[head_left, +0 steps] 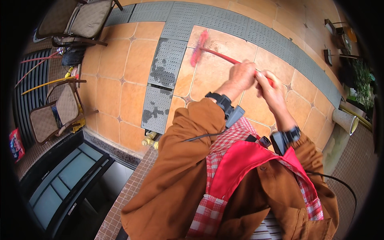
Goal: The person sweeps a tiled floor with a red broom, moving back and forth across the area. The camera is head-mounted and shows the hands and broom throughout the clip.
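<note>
A long-handled red broom (220, 55) or floor brush reaches up and left from my hands. Its pinkish-red head (198, 49), blurred, is against the orange floor tiles (222, 78). My left hand (242, 75) is wrapped around the handle on the side closer to the head. Just to its right, my right hand (268, 85) grips the handle's upper end. A dark smudge (220, 45) marks the tile beside the head. Both wrists carry black straps with grey devices.
Grey perforated drain covers (222, 21) cross the floor, with wet patches on the left strip. Padded folding chairs (90, 18) stand at left, near a yellow pole (48, 85). Brass pipe fittings (148, 139) and a glass-paned door (66, 180) lie lower left. At right stands a pale cylindrical pot (343, 120).
</note>
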Action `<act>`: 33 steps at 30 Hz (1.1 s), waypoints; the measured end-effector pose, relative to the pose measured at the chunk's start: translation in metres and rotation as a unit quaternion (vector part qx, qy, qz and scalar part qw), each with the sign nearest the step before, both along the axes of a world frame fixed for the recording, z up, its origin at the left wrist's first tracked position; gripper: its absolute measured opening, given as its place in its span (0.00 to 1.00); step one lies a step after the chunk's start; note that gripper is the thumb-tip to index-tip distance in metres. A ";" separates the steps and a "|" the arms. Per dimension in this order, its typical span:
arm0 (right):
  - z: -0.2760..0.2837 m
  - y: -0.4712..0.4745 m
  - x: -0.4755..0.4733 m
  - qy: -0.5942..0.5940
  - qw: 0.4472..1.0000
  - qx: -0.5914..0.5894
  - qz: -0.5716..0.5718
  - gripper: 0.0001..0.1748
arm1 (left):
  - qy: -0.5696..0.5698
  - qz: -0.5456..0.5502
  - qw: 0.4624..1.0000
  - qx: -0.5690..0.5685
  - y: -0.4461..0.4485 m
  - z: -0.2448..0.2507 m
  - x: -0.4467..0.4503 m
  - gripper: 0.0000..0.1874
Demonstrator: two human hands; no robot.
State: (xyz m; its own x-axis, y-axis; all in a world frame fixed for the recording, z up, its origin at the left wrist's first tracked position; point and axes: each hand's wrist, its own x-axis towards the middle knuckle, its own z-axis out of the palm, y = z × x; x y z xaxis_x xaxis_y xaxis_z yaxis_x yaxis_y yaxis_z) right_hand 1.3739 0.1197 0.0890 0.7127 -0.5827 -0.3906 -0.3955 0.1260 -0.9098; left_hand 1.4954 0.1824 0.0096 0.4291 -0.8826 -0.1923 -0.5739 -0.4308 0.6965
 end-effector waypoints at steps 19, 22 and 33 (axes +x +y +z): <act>0.058 -0.006 -0.051 0.085 0.993 -0.075 -0.020 0.15 | 0.038 -0.136 0.988 -0.067 -0.020 0.056 -0.046 0.08; 0.048 -0.005 -0.040 0.041 0.997 -0.067 0.003 0.14 | 0.012 -0.092 0.992 -0.087 -0.012 0.045 -0.037 0.07; -0.048 0.011 0.011 0.018 0.997 0.067 -0.046 0.14 | 0.042 -0.021 0.996 0.072 0.005 -0.034 0.007 0.11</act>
